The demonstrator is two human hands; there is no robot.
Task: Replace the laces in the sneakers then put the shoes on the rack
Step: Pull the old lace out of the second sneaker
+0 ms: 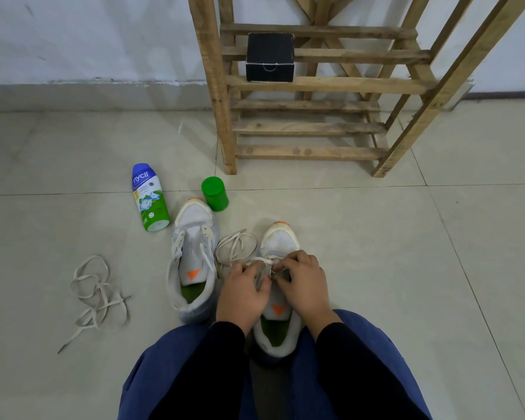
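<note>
Fingers (281,263) of both hands are seen curled together and pinched on a white lace (236,248) at the lower eyelets of the nearer sneaker (281,239). The shoe is stood on the tiled floor (376,253) between the knees, toe toward the wooden rack (315,86). The left hand (243,295) is pressed close beside the right hand (305,284) over the tongue, and the slack of the lace is looped on the floor just beside the toe.

The step is judged to be threading. It would be done well if the lace end were held flat, fed from the same side at each eyelet, and both tails evened before the next row is crossed.

The second sneaker (194,237) is set alongside, a lace loose in its eyelets. A spare lace (97,295) is seen tangled well to the left.

The eyelet being worked, the lace tip and the exact hold are hidden beneath the hands. Which lace is old and which new cannot be told. The rack's upper part is cut off by the frame; a black box (269,57) is carried on one shelf.
</note>
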